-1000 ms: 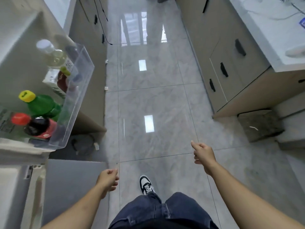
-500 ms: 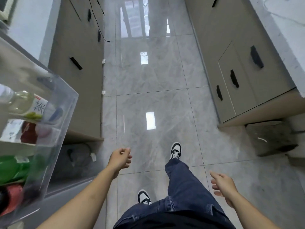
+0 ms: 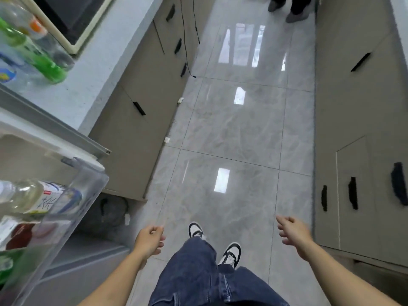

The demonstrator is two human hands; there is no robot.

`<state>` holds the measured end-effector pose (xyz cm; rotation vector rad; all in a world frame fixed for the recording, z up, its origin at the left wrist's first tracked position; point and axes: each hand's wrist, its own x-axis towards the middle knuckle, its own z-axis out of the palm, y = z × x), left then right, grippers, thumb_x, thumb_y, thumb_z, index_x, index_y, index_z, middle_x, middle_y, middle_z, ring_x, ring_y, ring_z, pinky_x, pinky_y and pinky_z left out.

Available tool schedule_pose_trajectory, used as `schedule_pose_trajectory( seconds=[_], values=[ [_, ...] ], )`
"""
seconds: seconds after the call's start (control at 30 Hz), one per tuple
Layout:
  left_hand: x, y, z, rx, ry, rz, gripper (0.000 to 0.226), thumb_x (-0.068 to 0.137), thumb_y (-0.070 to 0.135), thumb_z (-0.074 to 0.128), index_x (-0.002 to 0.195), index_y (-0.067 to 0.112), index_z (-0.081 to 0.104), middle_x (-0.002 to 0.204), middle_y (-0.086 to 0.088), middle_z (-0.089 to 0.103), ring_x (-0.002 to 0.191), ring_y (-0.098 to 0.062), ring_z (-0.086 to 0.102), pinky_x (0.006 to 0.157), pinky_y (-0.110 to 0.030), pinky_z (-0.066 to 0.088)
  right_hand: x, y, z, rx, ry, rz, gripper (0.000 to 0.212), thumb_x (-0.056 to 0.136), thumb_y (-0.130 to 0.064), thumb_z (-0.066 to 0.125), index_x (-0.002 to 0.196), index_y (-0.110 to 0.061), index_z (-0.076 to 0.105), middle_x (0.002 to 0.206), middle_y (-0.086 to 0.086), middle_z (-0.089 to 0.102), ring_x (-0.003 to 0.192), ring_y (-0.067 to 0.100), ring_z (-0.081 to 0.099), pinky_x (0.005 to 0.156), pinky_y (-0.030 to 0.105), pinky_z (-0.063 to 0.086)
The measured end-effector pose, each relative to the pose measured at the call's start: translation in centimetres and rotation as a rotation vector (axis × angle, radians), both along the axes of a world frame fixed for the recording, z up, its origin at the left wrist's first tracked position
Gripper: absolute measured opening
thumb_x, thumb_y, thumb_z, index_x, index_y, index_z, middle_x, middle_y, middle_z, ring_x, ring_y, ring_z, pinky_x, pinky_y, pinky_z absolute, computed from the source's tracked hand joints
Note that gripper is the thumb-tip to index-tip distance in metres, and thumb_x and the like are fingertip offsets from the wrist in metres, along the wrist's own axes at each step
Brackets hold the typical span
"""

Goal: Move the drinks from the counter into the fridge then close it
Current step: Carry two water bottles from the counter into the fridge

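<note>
The view is swinging up and to the left, so the counter (image 3: pixel 92 69) is now coming into sight at the top left with more bottles (image 3: pixel 33 47) lying or standing on it, blurred but showing green and orange labels, beside a dark appliance with a cream rim (image 3: pixel 72 21). That suggests the person is heading back for another load, so the task is only partly done. The clear fridge door bin (image 3: pixel 72 208) is filling the lower left edge and already holding several drinks (image 3: pixel 31 197): a pale bottle with a white label, something red below it, green at the bottom. The fridge door is standing open.

Both hands are empty. The left hand (image 3: pixel 149 240) is hanging with fingers loosely curled, holding nothing; the right hand (image 3: pixel 293 231) is reaching forward with fingers relaxed and slightly spread.

Compared with 1 second ago, the bin is sliding from the upper left down to the lower left, and the counter bottles, unseen then, are appearing. The right hand is swinging forward again after dropping back half a second ago, and the feet are shifting mid-stride. 2 legs of another person (image 3: pixel 287 7) are now showing at the far end of the floor
</note>
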<state>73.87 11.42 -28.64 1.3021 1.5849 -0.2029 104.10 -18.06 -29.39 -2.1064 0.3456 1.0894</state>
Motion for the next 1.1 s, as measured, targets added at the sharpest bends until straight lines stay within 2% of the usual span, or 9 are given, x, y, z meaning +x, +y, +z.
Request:
schedule_pose_trajectory(
  seconds=[0.17,0.4,0.5,0.73,0.93,1.1],
  values=[
    [0.2,1.4,-1.7,-0.046,0.042,0.139,0.018,0.099,0.024,0.054,0.093,0.009,0.061,0.085,-0.013,0.069,0.064,-0.023,0.057,0.059,-0.029,0.048,6.9,9.1,0.4,0.083,-0.019,0.172,0.026,0.091,-0.037,0.065,0.087,-0.011,0.061,0.077,0.005,0.059,0.062,0.020,0.052,0.053,0.029,0.043],
    [3.3,6.9,-3.3,-0.095,0.032,0.360,0.021,0.101,0.023,0.053,0.098,0.005,0.062,0.079,-0.014,0.065,0.063,-0.023,0.053,0.058,-0.028,0.044,13.6,22.1,2.6,0.132,-0.054,0.370,0.025,0.089,-0.037,0.065,0.077,-0.018,0.054,0.073,0.002,0.058,0.061,0.020,0.050,0.054,0.029,0.042],
    [6.2,9.7,-2.5,-0.112,0.020,0.413,0.021,0.101,0.025,0.051,0.101,0.008,0.063,0.085,-0.013,0.066,0.067,-0.023,0.057,0.060,-0.030,0.049,15.9,26.7,3.8,0.102,-0.048,0.465,0.026,0.091,-0.036,0.064,0.077,-0.017,0.052,0.073,0.004,0.057,0.062,0.020,0.049,0.054,0.030,0.041],
    [14.9,18.1,2.3,0.026,-0.141,0.528,0.022,0.101,0.029,0.050,0.095,0.013,0.063,0.089,-0.008,0.068,0.076,-0.019,0.062,0.070,-0.033,0.056,20.1,37.7,4.1,0.081,-0.030,0.719,0.027,0.095,-0.036,0.061,0.080,-0.015,0.053,0.078,0.006,0.059,0.066,0.022,0.051,0.059,0.033,0.044],
    [18.8,23.1,5.9,0.156,-0.281,0.727,0.019,0.101,0.026,0.051,0.096,0.012,0.062,0.085,-0.006,0.064,0.071,-0.015,0.057,0.062,-0.027,0.051,22.7,46.9,3.1,0.063,0.005,0.935,0.026,0.094,-0.032,0.063,0.079,-0.015,0.051,0.072,0.005,0.056,0.059,0.020,0.047,0.053,0.028,0.039],
    [20.3,25.6,7.9,0.275,-0.257,0.914,0.018,0.101,0.025,0.052,0.094,0.013,0.063,0.087,-0.010,0.066,0.070,-0.016,0.058,0.059,-0.027,0.050,22.9,57.1,4.3,0.135,0.059,1.118,0.024,0.094,-0.027,0.064,0.078,-0.014,0.051,0.073,0.006,0.054,0.058,0.020,0.047,0.052,0.027,0.038]
  ],
)
